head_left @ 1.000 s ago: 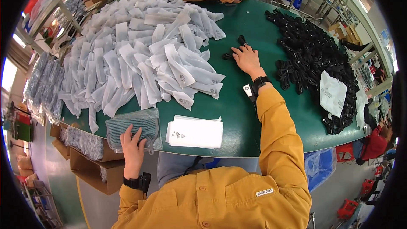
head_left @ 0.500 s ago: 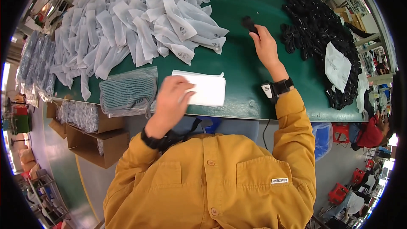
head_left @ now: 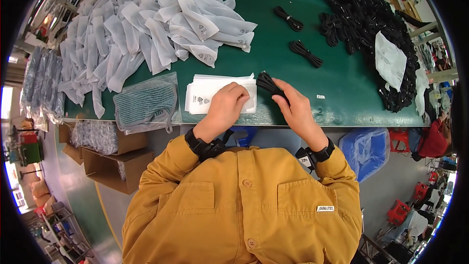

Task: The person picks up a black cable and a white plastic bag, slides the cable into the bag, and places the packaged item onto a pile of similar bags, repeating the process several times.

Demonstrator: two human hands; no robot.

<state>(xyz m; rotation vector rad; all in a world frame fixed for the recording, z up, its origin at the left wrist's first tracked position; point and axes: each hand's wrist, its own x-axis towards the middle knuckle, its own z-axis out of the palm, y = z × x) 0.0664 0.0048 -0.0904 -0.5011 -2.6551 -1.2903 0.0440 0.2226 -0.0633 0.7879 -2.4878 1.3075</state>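
Observation:
My right hand (head_left: 296, 111) grips a coiled bundle of black cable (head_left: 270, 85), its far end sticking out past my fingers beside the bag stack. Curled fingers close my left hand (head_left: 226, 105) on the right part of a white bag (head_left: 198, 99), the top one of a flat stack with dark printed marks; the fingertips are partly hidden. Two more black cable bundles lie farther out on the green table: one bundle (head_left: 288, 19) at the back and another bundle (head_left: 306, 54) nearer to me.
Filled white bags (head_left: 161, 29) are heaped at the back left. Loose black cables (head_left: 361, 29) pile up at the right, with a white bag (head_left: 390, 61) on them. A grey-green knitted item (head_left: 145, 103) lies in clear plastic. Below stand cardboard boxes (head_left: 105, 166) and a blue bin (head_left: 364, 151).
My right hand has come back toward me with a cable bundle, beside the stack. My left hand has moved right across the bags, and printed marks now show on the top one.

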